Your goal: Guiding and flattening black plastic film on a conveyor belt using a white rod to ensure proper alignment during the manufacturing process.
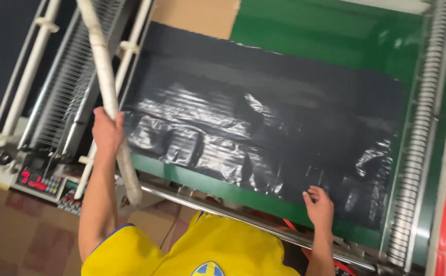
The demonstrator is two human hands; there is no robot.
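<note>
Gripping a pale tube (111, 97) upright in the left hand (107, 132), clear of the bench (304, 36), right hand (319, 205) open, fingertips pinning the black plastic sheet (263, 138) flat.

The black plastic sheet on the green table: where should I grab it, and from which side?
Take the black plastic sheet at its near edge, from the front by the right hand. It lies flat and wrinkled there, probably easy to pinch. The left hand holds the white pole.

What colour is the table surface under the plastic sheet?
Green; the table surface shows around the black plastic sheet in the head view.
</note>
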